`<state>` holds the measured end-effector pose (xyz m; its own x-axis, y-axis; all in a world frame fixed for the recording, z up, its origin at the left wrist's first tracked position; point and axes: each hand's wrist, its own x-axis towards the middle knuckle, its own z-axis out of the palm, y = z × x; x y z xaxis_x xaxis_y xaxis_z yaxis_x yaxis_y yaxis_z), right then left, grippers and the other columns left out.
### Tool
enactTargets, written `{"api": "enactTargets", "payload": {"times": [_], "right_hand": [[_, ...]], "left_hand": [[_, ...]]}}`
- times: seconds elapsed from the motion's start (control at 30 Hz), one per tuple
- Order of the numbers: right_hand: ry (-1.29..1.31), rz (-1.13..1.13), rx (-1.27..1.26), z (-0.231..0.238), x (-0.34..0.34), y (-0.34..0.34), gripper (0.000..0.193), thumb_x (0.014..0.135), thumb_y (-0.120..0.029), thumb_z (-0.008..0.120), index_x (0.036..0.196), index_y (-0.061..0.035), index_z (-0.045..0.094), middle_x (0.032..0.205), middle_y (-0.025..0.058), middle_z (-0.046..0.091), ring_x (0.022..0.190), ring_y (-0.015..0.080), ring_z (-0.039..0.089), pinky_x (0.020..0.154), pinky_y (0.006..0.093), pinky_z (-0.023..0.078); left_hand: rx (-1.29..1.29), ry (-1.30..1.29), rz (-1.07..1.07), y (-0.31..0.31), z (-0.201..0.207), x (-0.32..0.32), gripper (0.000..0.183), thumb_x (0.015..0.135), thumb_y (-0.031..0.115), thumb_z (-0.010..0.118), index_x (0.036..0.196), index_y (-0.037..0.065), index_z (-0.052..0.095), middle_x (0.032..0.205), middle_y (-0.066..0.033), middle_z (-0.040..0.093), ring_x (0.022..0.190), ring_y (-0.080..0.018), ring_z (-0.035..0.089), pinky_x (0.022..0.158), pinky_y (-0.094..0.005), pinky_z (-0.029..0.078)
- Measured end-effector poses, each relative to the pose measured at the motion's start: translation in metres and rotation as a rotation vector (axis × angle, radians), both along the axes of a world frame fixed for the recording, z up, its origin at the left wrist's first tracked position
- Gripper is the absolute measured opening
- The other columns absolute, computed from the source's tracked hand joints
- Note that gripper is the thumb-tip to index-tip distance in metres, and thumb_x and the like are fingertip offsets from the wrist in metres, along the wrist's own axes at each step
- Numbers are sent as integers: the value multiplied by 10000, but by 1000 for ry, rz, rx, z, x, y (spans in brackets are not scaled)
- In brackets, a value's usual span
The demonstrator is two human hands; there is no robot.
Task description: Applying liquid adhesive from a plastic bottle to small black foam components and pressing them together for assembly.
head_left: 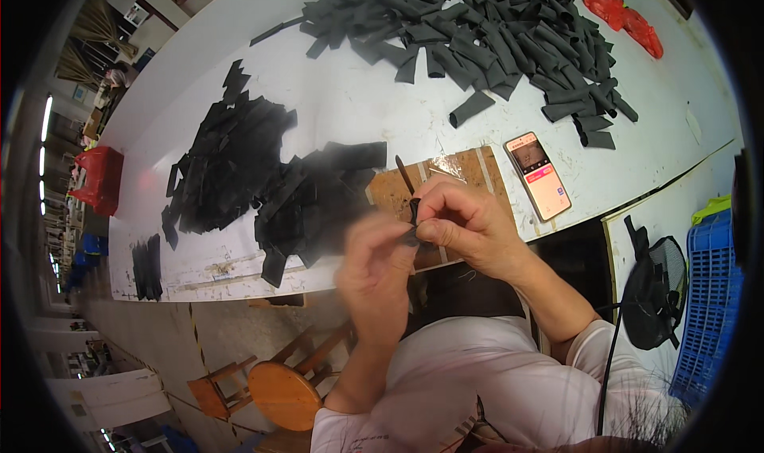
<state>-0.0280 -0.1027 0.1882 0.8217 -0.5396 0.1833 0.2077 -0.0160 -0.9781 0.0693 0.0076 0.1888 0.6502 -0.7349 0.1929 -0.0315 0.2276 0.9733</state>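
Note:
In front of my chest, both hands meet over a wooden board (485, 166) at the table's near edge. My right hand (469, 224) pinches a small black fabric piece (415, 211) between thumb and fingers. Close against it, my left hand (376, 271) is blurred by motion, its thumb and fingertips closed on the lower end of the same piece. Just beyond the fingers a thin dark pointed rod (403, 173) sticks up from the board. Flat black fabric pieces (306, 198) lie in overlapping heaps to the left of the board.
A large pile of dark rolled fabric tubes (493, 43) covers the far table (342, 107). A lit phone (538, 177) lies right of the board. Red plastic bags (625, 25) sit far right. A blue crate (707, 286) stands at right, a wooden stool (285, 395) at lower left.

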Motion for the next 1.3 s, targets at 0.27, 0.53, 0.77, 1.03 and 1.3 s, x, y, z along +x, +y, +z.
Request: {"api": "enactTargets", "payload": {"times": [0.27, 0.53, 0.77, 1.03, 1.3], "right_hand": [[33, 51, 122, 48, 24, -31, 180, 823, -212, 555, 719, -70, 519, 651, -68, 445, 611, 27, 405, 546, 156, 326], [154, 259, 474, -24, 37, -67, 235, 830, -256, 549, 720, -48, 542, 622, -13, 489, 517, 50, 401, 451, 182, 301], [168, 324, 402, -50, 34, -76, 223, 811, -246, 564, 704, -53, 532, 615, -15, 483, 541, 56, 413, 494, 169, 330], [181, 320, 309, -55, 39, -69, 158, 839, -213, 532, 834, -60, 571, 726, -29, 539, 616, 35, 472, 549, 157, 371], [141, -194, -765, 6, 22, -48, 222, 762, -202, 588, 928, -58, 554, 808, 33, 567, 709, 137, 537, 556, 246, 424]], "left_hand": [[-285, 698, -472, -29, 37, 39, 177, 791, -10, 494, 967, -20, 479, 833, -117, 559, 422, -17, 368, 359, -156, 262], [-279, 1520, -568, -55, -30, 61, 247, 857, 121, 410, 1042, -25, 486, 751, -83, 580, 325, -20, 284, 295, -165, 197], [4, 295, -185, -46, -24, 30, 282, 817, 34, 505, 1088, -11, 441, 885, -102, 599, 427, -3, 368, 361, -135, 249], [-65, 58, -21, -45, -19, 33, 429, 769, -29, 535, 1179, -16, 410, 904, -86, 576, 830, -118, 536, 678, -219, 429], [-384, 259, -66, -47, -6, 36, 106, 834, 15, 495, 921, -32, 533, 940, -155, 581, 851, -183, 551, 802, -328, 431]]}}
